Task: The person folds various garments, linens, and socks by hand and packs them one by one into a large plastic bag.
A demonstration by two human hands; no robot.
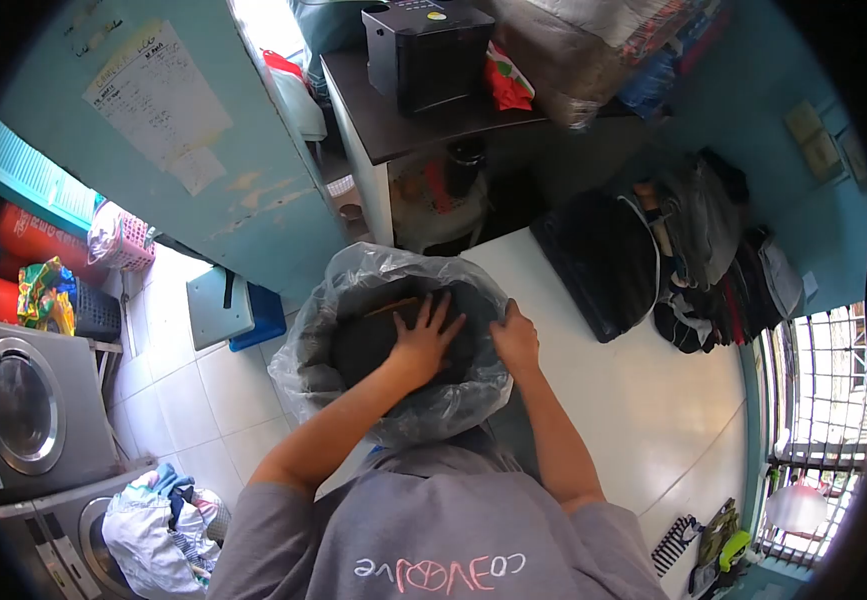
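Observation:
A clear plastic bag [298, 345] stands in front of my body with its mouth wide open. Dark folded fabric [368, 345], probably clothing, lies inside it. My left hand [428, 340] reaches into the bag and lies on that fabric with fingers spread. On the bag's right rim, my right hand [516, 338] has its fingers closed around the plastic edge. Part of the dark contents is hidden beneath my left hand and forearm.
A white table [633, 410] is at my right, with dark folded clothes [603, 255] and a row of garments [713, 260]. Ahead is a dark desk [393, 130] bearing a black box-shaped device [428, 55]. Washing machines [33, 400] and a laundry pile [158, 525] are at left.

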